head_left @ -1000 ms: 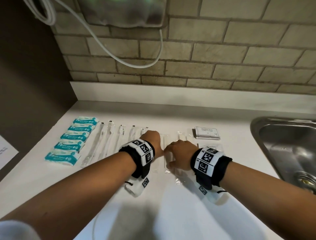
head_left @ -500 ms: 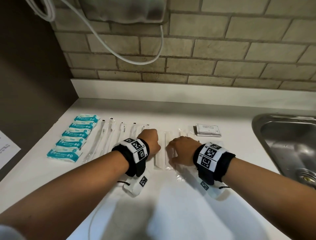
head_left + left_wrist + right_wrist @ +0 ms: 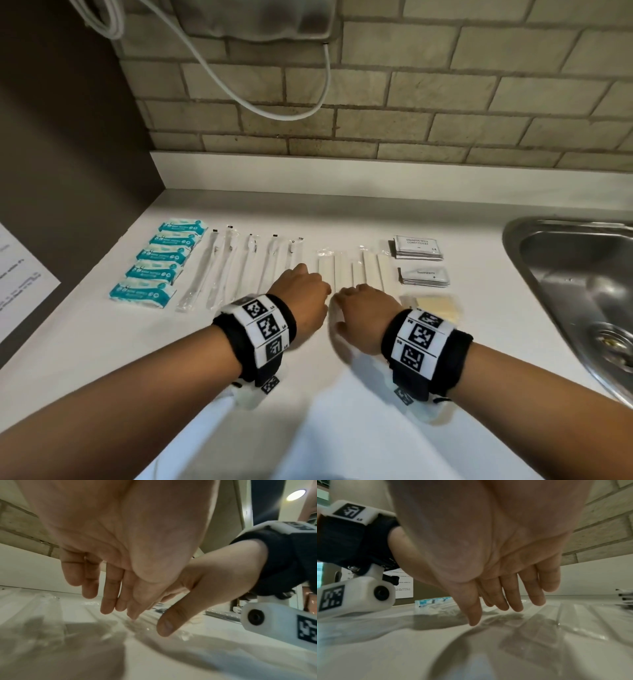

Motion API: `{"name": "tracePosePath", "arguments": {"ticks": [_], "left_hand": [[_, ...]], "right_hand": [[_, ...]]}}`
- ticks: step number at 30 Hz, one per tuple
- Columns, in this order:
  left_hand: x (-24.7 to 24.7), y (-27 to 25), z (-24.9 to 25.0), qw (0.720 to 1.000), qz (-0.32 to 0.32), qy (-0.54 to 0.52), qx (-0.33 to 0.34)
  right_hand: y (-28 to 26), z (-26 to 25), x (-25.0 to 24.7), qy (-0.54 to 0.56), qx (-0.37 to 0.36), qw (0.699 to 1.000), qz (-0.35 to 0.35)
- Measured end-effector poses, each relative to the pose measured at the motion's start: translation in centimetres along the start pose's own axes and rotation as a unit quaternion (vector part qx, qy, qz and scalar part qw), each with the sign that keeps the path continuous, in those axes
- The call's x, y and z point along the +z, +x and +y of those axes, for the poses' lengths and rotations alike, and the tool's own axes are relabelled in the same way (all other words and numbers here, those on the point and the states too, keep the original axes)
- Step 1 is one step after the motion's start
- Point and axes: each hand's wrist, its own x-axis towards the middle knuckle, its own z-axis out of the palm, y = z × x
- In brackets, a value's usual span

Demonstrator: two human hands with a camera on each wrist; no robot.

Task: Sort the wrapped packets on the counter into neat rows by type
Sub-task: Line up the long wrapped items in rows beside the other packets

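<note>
On the white counter (image 3: 102, 342) lie rows of packets. Teal-and-white packets (image 3: 161, 265) form a column at the left. Clear-wrapped long toothbrushes (image 3: 219, 270) lie beside them. White wrapped sticks (image 3: 356, 270) lie in the middle. At the right sit a shampoo sachet stack (image 3: 416, 247), a toothpaste sachet stack (image 3: 424, 277) and a pale yellow packet (image 3: 435, 305). My left hand (image 3: 301, 298) and right hand (image 3: 363, 308) hover side by side over the near ends of the white sticks. In the wrist views the fingers (image 3: 108, 596) (image 3: 513, 595) hang straight, holding nothing.
A steel sink (image 3: 579, 294) is sunk into the counter at the right. A brick wall (image 3: 445, 102) with a white cable (image 3: 239, 92) rises behind. A dark panel with a printed sheet (image 3: 20, 284) bounds the left side.
Both hands have drawn back toward me along the white sticks, uncovering their far ends and the sachets at the right. The head view has shifted a little.
</note>
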Motion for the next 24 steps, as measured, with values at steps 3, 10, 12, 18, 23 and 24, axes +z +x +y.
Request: {"name": "tracePosePath", "arguments": {"ticks": [3,10,12,18,23,24], "left_hand": [[1.3,-1.9,0.6,0.998,-0.028,0.056,0.022],[2.9,-3.2,0.7,0.993,-0.06,0.096,0.013],[2.7,-3.3,0.5,0.994,-0.071,0.085,0.01],[2.5,-3.5,0.1,0.994,-0.078,0.075,-0.009],[2.9,-4.2,0.0,0.994,-0.083,0.074,-0.02],[2.9,-4.3,-0.1,0.994,-0.083,0.071,-0.023]], "right_hand": [[-0.9,-1.0,1.4,-0.008,0.006,1.0,-0.004],[-1.8,-1.5,2.2,-0.018,0.023,0.999,-0.014],[-2.0,-1.7,2.0,-0.01,0.024,0.999,-0.022],[-2.0,-2.2,1.3,0.004,0.012,0.999,-0.033],[-2.2,-2.5,1.1,0.014,0.005,0.999,-0.036],[-2.3,-2.5,1.2,0.016,0.004,0.999,-0.034]]}}
